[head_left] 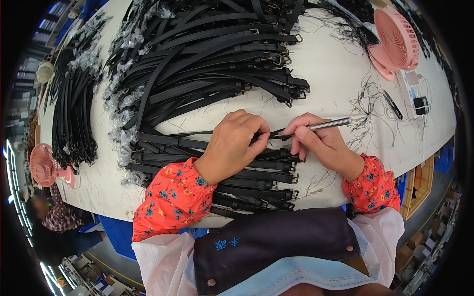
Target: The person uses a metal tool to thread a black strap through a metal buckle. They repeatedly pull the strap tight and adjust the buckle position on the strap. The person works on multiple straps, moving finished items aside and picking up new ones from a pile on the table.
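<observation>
My left hand (236,143) rests on a row of black leather straps (197,163) with metal buckles, pinching one thin strap end (270,134) near its fingertips. My right hand (318,143) holds a slim metal tool (330,124), its tip meeting that strap end between the two hands. Both forearms wear red flowered sleeve covers (173,195). A big heap of the same black straps (212,59) lies beyond my hands.
A pink fan (396,42) stands at the back right, another pink fan (43,166) at the table's left edge. Loose black thread scraps (368,101) and a small black tool (393,105) lie right. More straps (74,113) are piled left. A person (54,229) sits lower left.
</observation>
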Demonstrator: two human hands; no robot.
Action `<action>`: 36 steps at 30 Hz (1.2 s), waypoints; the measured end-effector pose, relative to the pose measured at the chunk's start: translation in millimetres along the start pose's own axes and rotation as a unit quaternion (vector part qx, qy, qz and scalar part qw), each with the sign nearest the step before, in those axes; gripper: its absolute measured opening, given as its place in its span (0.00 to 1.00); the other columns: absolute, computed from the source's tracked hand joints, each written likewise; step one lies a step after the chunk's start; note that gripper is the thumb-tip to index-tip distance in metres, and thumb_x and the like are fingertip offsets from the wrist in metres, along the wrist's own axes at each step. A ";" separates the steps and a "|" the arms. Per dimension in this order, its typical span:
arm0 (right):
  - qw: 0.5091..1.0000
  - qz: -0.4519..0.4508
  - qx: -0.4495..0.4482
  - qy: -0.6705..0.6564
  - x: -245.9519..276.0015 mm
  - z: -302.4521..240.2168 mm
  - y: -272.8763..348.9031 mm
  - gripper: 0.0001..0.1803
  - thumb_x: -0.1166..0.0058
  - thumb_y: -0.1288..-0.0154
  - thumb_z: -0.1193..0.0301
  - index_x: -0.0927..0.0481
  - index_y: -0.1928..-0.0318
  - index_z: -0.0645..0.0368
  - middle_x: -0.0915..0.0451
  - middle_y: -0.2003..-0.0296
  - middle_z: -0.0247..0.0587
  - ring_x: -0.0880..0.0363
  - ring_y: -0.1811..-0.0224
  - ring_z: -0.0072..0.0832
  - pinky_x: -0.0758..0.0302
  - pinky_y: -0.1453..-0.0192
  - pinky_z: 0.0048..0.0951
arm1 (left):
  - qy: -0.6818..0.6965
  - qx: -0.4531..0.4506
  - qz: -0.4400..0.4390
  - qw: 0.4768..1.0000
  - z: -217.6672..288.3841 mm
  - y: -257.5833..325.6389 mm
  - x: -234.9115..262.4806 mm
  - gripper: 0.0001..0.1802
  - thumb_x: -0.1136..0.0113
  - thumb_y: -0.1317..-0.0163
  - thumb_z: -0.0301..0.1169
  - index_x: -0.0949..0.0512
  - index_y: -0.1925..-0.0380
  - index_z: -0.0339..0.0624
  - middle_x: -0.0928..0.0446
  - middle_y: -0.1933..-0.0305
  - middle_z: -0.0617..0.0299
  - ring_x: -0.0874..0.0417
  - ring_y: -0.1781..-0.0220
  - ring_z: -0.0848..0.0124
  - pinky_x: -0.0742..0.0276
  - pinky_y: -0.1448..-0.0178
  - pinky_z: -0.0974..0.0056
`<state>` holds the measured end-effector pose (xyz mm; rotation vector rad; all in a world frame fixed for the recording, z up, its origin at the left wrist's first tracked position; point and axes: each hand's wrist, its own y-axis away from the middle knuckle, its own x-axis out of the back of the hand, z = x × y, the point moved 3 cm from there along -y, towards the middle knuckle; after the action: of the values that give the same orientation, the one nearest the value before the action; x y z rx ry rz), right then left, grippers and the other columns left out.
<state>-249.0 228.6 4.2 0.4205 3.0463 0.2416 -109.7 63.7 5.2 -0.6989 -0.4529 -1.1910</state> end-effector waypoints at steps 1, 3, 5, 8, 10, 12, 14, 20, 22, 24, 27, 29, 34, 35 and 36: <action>1.000 -0.001 0.002 0.000 -0.1 0.7 -0.1 0.18 0.53 0.17 0.59 0.20 0.49 0.61 0.20 0.72 0.31 0.24 0.74 0.14 0.28 0.69 0.18 | 0.000 0.001 0.000 1.000 -0.2 0.1 -0.2 0.05 0.30 0.43 0.23 0.17 0.67 0.38 0.19 0.70 0.59 0.19 0.66 0.62 0.22 0.60 0.60; 1.000 -0.002 0.005 -0.001 -0.3 0.9 -0.1 0.18 0.53 0.17 0.58 0.20 0.49 0.61 0.20 0.72 0.31 0.24 0.74 0.14 0.28 0.69 0.18 | 0.000 0.002 0.000 1.000 -0.7 0.2 -0.4 0.05 0.30 0.43 0.23 0.17 0.67 0.38 0.19 0.70 0.59 0.19 0.66 0.62 0.22 0.60 0.60; 1.000 -0.004 0.005 0.000 -0.5 0.5 -0.1 0.18 0.53 0.17 0.58 0.20 0.49 0.61 0.20 0.72 0.31 0.24 0.74 0.14 0.28 0.69 0.18 | 0.000 0.002 0.000 1.000 -1.3 0.2 -0.5 0.05 0.30 0.43 0.23 0.17 0.67 0.38 0.19 0.70 0.59 0.19 0.66 0.62 0.22 0.60 0.60; 1.000 -0.002 0.005 0.000 -0.3 1.4 -0.2 0.18 0.53 0.17 0.58 0.20 0.48 0.61 0.20 0.72 0.31 0.24 0.74 0.14 0.28 0.69 0.18 | 0.004 0.004 0.002 1.000 -1.2 0.2 -1.2 0.05 0.30 0.43 0.23 0.17 0.67 0.38 0.19 0.70 0.59 0.19 0.66 0.62 0.22 0.60 0.60; 1.000 -0.004 0.004 0.002 -0.6 -0.4 -0.4 0.18 0.53 0.17 0.58 0.20 0.48 0.61 0.20 0.72 0.31 0.24 0.74 0.14 0.28 0.69 0.18 | 0.004 0.004 0.002 1.000 -1.9 0.5 -1.5 0.05 0.30 0.43 0.23 0.17 0.67 0.38 0.19 0.70 0.59 0.19 0.66 0.62 0.22 0.60 0.61; 1.000 -0.005 0.004 0.004 -0.8 -1.5 -0.5 0.18 0.53 0.17 0.58 0.20 0.48 0.61 0.20 0.72 0.31 0.24 0.74 0.14 0.28 0.69 0.18 | 0.003 0.004 0.004 1.000 -2.2 0.6 -1.5 0.05 0.30 0.43 0.23 0.17 0.68 0.38 0.19 0.71 0.59 0.19 0.66 0.63 0.22 0.60 0.61; 1.000 -0.004 0.004 0.005 -0.9 -1.6 -0.6 0.18 0.53 0.17 0.58 0.20 0.48 0.61 0.20 0.72 0.31 0.24 0.74 0.14 0.28 0.69 0.18 | 0.000 0.002 0.007 1.000 -1.8 0.4 -0.8 0.04 0.31 0.43 0.23 0.18 0.68 0.38 0.19 0.71 0.59 0.19 0.66 0.63 0.22 0.60 0.61; 1.000 0.004 -0.006 0.010 -0.7 1.5 -0.6 0.18 0.53 0.17 0.59 0.20 0.48 0.62 0.20 0.72 0.31 0.24 0.74 0.14 0.28 0.69 0.18 | 0.057 0.065 0.004 0.996 -3.2 1.6 -2.2 0.04 0.36 0.36 0.21 0.21 0.63 0.35 0.21 0.70 0.55 0.18 0.66 0.62 0.22 0.60 0.61; 1.000 0.002 -0.003 0.016 -0.9 -0.4 -1.0 0.18 0.53 0.17 0.59 0.20 0.48 0.62 0.20 0.72 0.31 0.25 0.74 0.14 0.29 0.70 0.18 | 0.046 0.056 -0.008 0.997 -3.6 1.2 -1.6 0.05 0.37 0.35 0.20 0.23 0.61 0.34 0.21 0.69 0.54 0.18 0.66 0.61 0.22 0.60 0.61; 1.000 0.002 -0.002 0.018 -1.0 -0.7 -1.2 0.18 0.53 0.17 0.59 0.20 0.48 0.61 0.20 0.72 0.31 0.25 0.74 0.13 0.29 0.70 0.18 | 0.038 0.049 -0.013 0.998 -3.7 1.2 -1.4 0.05 0.38 0.34 0.20 0.23 0.61 0.34 0.21 0.68 0.54 0.18 0.67 0.61 0.23 0.60 0.60; 1.000 0.001 -0.004 0.018 -0.5 1.3 -0.7 0.18 0.53 0.17 0.59 0.20 0.49 0.61 0.20 0.73 0.31 0.25 0.75 0.13 0.29 0.70 0.17 | 0.034 0.045 -0.011 0.998 -3.6 1.5 -1.4 0.05 0.38 0.34 0.20 0.24 0.61 0.34 0.21 0.67 0.54 0.18 0.66 0.61 0.23 0.60 0.60; 1.000 -0.001 -0.008 0.021 -0.1 1.6 -0.1 0.18 0.53 0.17 0.59 0.20 0.49 0.61 0.20 0.73 0.31 0.25 0.75 0.13 0.29 0.70 0.17 | 0.035 0.047 -0.013 0.998 -3.6 1.3 -1.4 0.05 0.38 0.34 0.20 0.24 0.60 0.35 0.22 0.67 0.54 0.18 0.66 0.60 0.23 0.60 0.60; 1.000 0.002 -0.005 0.020 0.1 2.4 0.5 0.18 0.53 0.17 0.59 0.20 0.49 0.61 0.20 0.73 0.31 0.25 0.75 0.13 0.29 0.70 0.18 | 0.040 0.019 -0.016 0.999 -3.1 2.0 -0.9 0.06 0.37 0.35 0.20 0.24 0.60 0.37 0.23 0.68 0.54 0.20 0.65 0.59 0.24 0.60 0.59; 1.000 0.004 -0.006 0.018 0.3 3.0 0.7 0.18 0.53 0.17 0.59 0.20 0.49 0.61 0.20 0.73 0.31 0.25 0.75 0.13 0.29 0.71 0.18 | 0.048 0.019 -0.014 0.999 -3.0 2.3 -1.2 0.06 0.37 0.35 0.20 0.24 0.60 0.37 0.23 0.68 0.54 0.20 0.65 0.58 0.24 0.60 0.58; 1.000 0.000 -0.004 0.023 0.2 2.8 0.6 0.18 0.53 0.17 0.59 0.20 0.49 0.60 0.20 0.73 0.31 0.25 0.75 0.13 0.29 0.71 0.18 | 0.044 0.017 -0.016 0.999 -2.7 2.1 -0.9 0.07 0.37 0.36 0.20 0.24 0.60 0.37 0.23 0.67 0.54 0.20 0.65 0.58 0.24 0.59 0.58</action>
<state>-248.8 229.7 1.5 0.4200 3.0886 0.2658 -108.1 62.8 2.2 -0.6091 -0.4116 -1.2372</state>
